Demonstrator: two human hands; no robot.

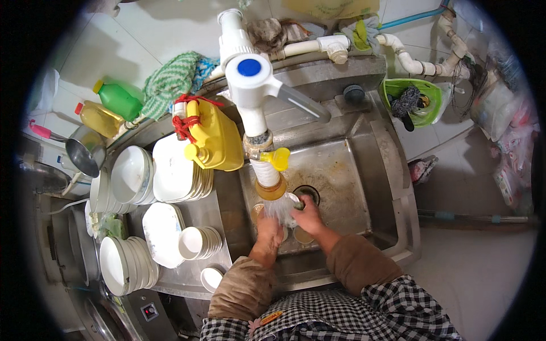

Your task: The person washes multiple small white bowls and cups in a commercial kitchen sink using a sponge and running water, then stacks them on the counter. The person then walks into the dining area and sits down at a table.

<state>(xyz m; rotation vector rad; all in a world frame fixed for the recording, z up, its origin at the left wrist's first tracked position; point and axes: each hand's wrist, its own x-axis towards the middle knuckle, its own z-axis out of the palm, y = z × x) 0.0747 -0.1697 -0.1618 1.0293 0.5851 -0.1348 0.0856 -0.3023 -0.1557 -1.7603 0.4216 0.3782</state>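
Observation:
Water pours from the amber-tipped white faucet [271,187] into a stainless steel sink [337,170]. Beneath the stream, my right hand [308,214] grips a small white bowl [292,198] and a green scrubbing pad [299,205]. My left hand [269,228] is under the splash at the bowl's left side; spray hides its fingers. Small bowls, one of them tan inside [303,235], lie on the sink floor around my hands. Just behind my right hand is the round drain [308,194].
Left of the sink stand stacked white plates [172,170], small bowls [192,244] and larger bowls [114,266]. A yellow jug [222,140] stands beside the faucet. A grey faucet lever [305,102] juts out over the sink. A green basket [431,98] hangs at the back right.

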